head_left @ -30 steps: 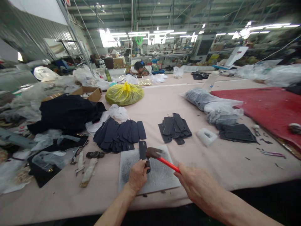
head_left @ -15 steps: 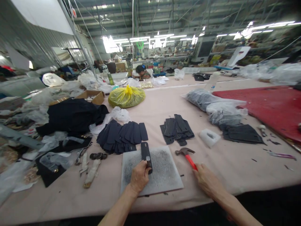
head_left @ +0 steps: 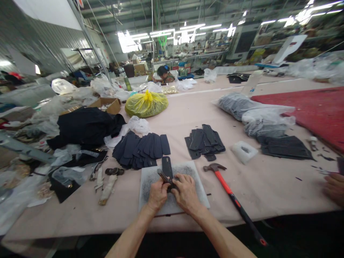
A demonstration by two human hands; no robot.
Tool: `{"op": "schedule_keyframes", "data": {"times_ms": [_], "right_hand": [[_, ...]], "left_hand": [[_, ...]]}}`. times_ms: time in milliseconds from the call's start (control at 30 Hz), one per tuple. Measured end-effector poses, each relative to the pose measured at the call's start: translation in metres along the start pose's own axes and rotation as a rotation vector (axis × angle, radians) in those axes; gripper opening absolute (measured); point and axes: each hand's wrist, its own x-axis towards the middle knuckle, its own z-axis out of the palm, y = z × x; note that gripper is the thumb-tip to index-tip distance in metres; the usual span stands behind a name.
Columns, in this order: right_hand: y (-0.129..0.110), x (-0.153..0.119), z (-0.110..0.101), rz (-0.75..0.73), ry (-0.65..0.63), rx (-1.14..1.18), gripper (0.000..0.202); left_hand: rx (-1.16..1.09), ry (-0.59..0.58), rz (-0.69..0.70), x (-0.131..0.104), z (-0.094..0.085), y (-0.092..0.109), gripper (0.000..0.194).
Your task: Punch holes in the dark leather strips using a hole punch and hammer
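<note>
Both hands meet over a pale, dark-smudged board (head_left: 188, 170). My left hand (head_left: 158, 193) is closed round a small dark metal tool (head_left: 163, 175), tilted above the board. My right hand (head_left: 185, 191) has its fingertips at the dark piece and tool; what exactly they pinch is hidden. A dark strip (head_left: 167, 166) with small holes lies on the board, its far end past the board's back edge. To the right, the claw hammer (head_left: 224, 182) with a red and black handle rests on the cloth, untouched. Behind the board lie fanned dark pieces (head_left: 142, 148) and a second pile (head_left: 205, 139).
A cloth-wrapped hammer (head_left: 109, 190) lies left of the board. Right of it are a white block (head_left: 244, 151), a bagged bundle (head_left: 242, 107) and a dark stack (head_left: 286, 147). Another person's hand (head_left: 334, 188) shows at the right edge. Behind sits a yellow bag (head_left: 146, 104).
My right hand has let go of the claw hammer and moved left to the board beside my left hand. The tool in my left hand is now tilted. Another person's hand has appeared at right.
</note>
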Motion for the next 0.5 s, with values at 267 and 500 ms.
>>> {"op": "schedule_keyframes", "data": {"times_ms": [267,500], "right_hand": [[0.004,-0.002,-0.001,0.0,-0.007,0.021,0.032],[0.009,0.041,-0.002,0.22,0.004,0.042,0.037]], "left_hand": [[-0.082,0.124,-0.137,0.02,-0.036,-0.003,0.021],[-0.063,0.038,-0.025,-0.003,-0.023,-0.024,0.023]]}}
